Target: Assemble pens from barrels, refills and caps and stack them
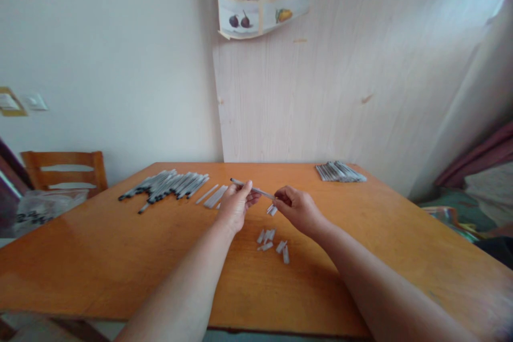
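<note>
A slim pen (259, 191) with a clear barrel and a dark end at the upper left is held above the table. My left hand (236, 206) is closed around its middle, thumb on top. At the pen's right end my right hand (295, 206) pinches with thumb and fingertips; whether a small part sits between them is hidden. Below the hands lie several small clear plastic pieces (285, 253), possibly pen caps, with a few more close under the right fingertips. Beside the left hand rest several thin whitish tubes (215, 197), partly covered by that hand.
On the wooden table (168, 256), a spread pile of pens with black ends (168, 184) lies at the back left. A neat stack of similar pens (340, 171) is at the back right. A wooden chair (64, 163) and a plastic bag with black pieces (48, 206) stand left.
</note>
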The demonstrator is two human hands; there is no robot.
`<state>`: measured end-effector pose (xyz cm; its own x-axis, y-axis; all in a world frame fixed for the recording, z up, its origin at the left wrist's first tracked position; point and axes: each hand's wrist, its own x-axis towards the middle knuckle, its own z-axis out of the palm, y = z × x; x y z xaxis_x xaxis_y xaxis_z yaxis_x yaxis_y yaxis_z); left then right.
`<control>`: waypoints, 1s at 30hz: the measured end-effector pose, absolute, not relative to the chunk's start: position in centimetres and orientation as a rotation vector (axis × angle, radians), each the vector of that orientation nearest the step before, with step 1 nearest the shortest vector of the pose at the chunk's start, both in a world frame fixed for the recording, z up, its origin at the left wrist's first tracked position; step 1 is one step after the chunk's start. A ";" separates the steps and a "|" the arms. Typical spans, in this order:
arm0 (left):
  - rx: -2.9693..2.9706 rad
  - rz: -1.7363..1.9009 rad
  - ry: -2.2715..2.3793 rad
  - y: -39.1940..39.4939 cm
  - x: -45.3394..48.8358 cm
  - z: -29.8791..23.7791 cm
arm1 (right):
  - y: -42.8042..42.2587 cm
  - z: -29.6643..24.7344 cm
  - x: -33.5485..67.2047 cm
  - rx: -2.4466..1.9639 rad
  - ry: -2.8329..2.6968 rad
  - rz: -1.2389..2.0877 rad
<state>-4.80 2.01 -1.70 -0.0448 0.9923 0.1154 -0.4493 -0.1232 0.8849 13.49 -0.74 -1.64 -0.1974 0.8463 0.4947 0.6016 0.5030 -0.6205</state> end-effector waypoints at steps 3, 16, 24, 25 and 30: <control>0.927 1.485 0.803 2.2 -4.9 -1.9 | -0.7 -1.7 13.5 -1.194 -1.923 0.333; 0.904 1.458 0.794 2.4 -4.7 -2.4 | -0.9 -1.4 13.6 -1.200 -1.905 0.298; 0.965 1.412 0.796 2.5 -4.7 -2.9 | -0.5 -1.4 13.9 -1.215 -1.857 0.295; 0.976 1.420 0.817 2.5 -4.6 -3.1 | -0.4 -1.4 14.0 -1.225 -1.844 0.288; 1.147 1.434 0.988 2.9 -4.5 -4.0 | 0.4 -1.5 14.8 -1.300 -1.766 0.245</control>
<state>-4.55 2.92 -3.98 -0.0405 0.9876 0.1520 -0.2099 -0.1571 0.9650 14.77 0.39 -1.53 -0.0406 0.8408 0.5398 0.6623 0.4271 -0.6155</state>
